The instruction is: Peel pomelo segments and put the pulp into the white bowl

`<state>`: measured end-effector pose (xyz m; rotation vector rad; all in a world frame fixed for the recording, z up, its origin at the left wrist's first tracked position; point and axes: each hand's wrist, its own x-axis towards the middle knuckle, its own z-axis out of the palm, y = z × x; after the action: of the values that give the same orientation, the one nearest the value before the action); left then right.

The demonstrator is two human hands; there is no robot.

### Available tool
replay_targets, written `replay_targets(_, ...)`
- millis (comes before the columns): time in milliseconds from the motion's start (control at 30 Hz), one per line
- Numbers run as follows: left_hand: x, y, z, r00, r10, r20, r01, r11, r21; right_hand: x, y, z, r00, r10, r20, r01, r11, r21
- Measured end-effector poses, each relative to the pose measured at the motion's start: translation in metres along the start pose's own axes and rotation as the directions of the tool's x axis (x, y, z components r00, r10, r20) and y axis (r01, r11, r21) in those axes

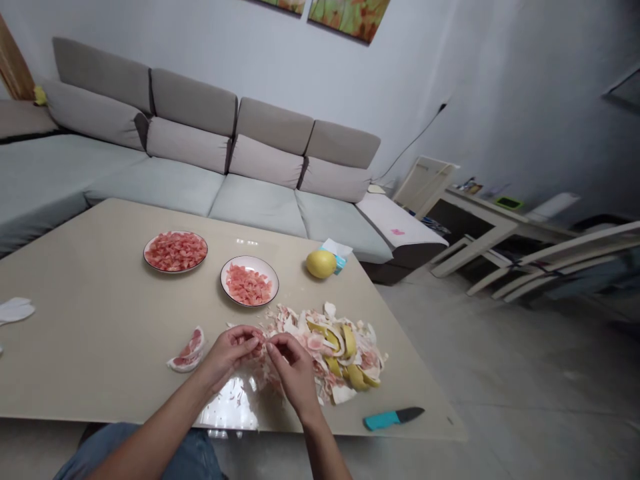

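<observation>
My left hand [233,357] and my right hand [295,373] meet over the table, fingertips pinched together. Between the left fingers is a small pink pomelo piece [259,341], mostly covered by them. The right thumb and forefinger pinch at its edge; what they grip is too small to make out. Left of my hands lies a pomelo wedge [189,352] with pink flesh and white skin. A heap of yellow peel and white pith [345,340] spreads beside and beneath my right hand. Beyond my hands, a white plate [269,272] carries pink pomelo bits.
A fuller plate of pink flesh [175,271] stands further left. A whole yellow pomelo [321,265] sits by a tissue pack [341,252]. Near the front edge lies a teal-handled knife [387,419]. White objects [15,310] rest at far left; a sofa [260,193] stands behind.
</observation>
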<state>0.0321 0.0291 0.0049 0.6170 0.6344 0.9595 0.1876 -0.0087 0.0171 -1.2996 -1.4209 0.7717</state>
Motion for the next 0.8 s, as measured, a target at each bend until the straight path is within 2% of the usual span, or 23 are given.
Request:
replay_targets(100, -0.001, 0.002, -0.001, 0.999, -0.033, 0.038, 0.035, 0.998, -0.043, 0.000, 0.003, -0.001, 0.995, 0.097, 0.013, -0.098, 0.988, 0.120)
replay_targets(200, -0.001, 0.002, -0.002, 0.996, -0.042, 0.073, 0.047, 0.997, -0.062, 0.000, 0.001, -0.001, 0.996, 0.087, 0.013, -0.088, 0.984, 0.152)
replay_targets(333, 0.000, 0.000, -0.003, 0.996, -0.039, 0.079, 0.044, 0.997, -0.067, 0.000, -0.006, -0.001, 0.997, -0.074, -0.007, 0.074, 0.997, 0.011)
replay_targets(433, 0.000, -0.001, -0.003, 0.997, -0.050, 0.064, 0.053, 0.997, -0.051, 0.000, -0.007, 0.000, 0.979, -0.197, 0.046, 0.201, 0.972, -0.123)
replay_targets(500, 0.000, -0.001, -0.003, 0.997, -0.056, 0.050, 0.058, 0.998, -0.035, 0.000, -0.004, 0.001, 0.967, -0.235, 0.093, 0.249, 0.951, -0.183)
replay_targets(667, 0.003, -0.001, -0.007, 1.000, -0.024, -0.010, 0.024, 0.999, -0.029, 0.012, 0.003, 0.014, 0.969, -0.213, 0.129, 0.237, 0.947, -0.218)
replay_targets(800, 0.011, -0.002, -0.013, 0.993, -0.004, -0.117, -0.015, 0.986, -0.169, 0.046, 0.011, 0.027, 0.979, -0.180, 0.092, 0.196, 0.956, -0.218)
